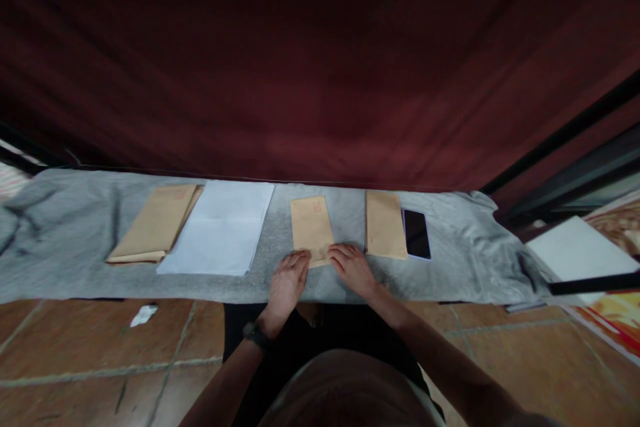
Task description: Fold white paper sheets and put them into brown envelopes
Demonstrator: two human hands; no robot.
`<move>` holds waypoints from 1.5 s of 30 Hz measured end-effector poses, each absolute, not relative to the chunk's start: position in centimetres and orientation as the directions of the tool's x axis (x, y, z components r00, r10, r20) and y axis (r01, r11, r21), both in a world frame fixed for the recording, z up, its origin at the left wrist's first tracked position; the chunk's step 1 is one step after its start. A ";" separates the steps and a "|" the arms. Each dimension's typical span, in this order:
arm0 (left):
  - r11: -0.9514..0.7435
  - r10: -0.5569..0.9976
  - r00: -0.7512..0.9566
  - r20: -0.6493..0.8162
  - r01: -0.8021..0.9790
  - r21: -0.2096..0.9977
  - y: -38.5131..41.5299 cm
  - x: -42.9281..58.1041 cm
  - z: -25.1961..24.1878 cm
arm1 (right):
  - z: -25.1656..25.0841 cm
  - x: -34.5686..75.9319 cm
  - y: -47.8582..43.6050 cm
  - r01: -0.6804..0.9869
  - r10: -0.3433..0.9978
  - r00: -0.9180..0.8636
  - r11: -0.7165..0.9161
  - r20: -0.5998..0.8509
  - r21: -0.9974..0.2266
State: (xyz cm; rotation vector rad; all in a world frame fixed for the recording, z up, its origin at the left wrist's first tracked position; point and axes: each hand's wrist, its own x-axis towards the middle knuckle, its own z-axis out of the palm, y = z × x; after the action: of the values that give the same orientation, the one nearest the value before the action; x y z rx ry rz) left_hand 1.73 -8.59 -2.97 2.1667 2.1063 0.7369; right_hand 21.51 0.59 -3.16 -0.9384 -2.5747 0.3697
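A small brown paper envelope (311,223) with red print near its far right corner lies on the grey cloth, straight in front of me. At its near left corner, my left hand (289,278) has its fingers closed together on the paper edge; a dark watch is on that wrist. My right hand (351,268) grips the near right corner, fingers curled and pressed together. Between the two hands a crease runs across the envelope's near end. Both thumbs are partly hidden.
A stack of brown envelopes (386,223) lies to the right, with a phone (417,234) beside it. To the left are white paper sheets (220,227) and larger brown envelopes (155,221). A dark red curtain (320,80) hangs behind the cloth-covered surface (450,273).
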 end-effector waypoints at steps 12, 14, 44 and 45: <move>-0.189 0.924 0.140 0.357 0.976 0.108 -10.9 2.4 -4.7 | -3.9 21.0 -4.5 0.531 0.606 -0.748 0.791 0.272 -0.303; -0.196 0.923 0.156 0.351 0.977 0.081 -11.5 2.1 -4.8 | -3.9 21.8 -4.2 0.545 0.614 -0.742 0.786 0.269 -0.291; -0.188 0.898 0.152 0.413 0.981 0.049 -12.1 4.0 -6.2 | -3.9 21.8 -4.8 0.559 0.628 -0.719 0.777 0.299 -0.288; -0.180 0.901 0.145 0.408 0.983 0.049 -12.4 3.7 -6.0 | -3.9 22.1 -4.7 0.560 0.627 -0.717 0.778 0.304 -0.285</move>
State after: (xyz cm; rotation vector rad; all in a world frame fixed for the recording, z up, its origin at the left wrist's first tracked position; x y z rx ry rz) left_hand 3.69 -12.37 -6.01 2.5385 2.1391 0.5964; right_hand 22.12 -4.69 -3.95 -0.9020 -2.5863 0.2420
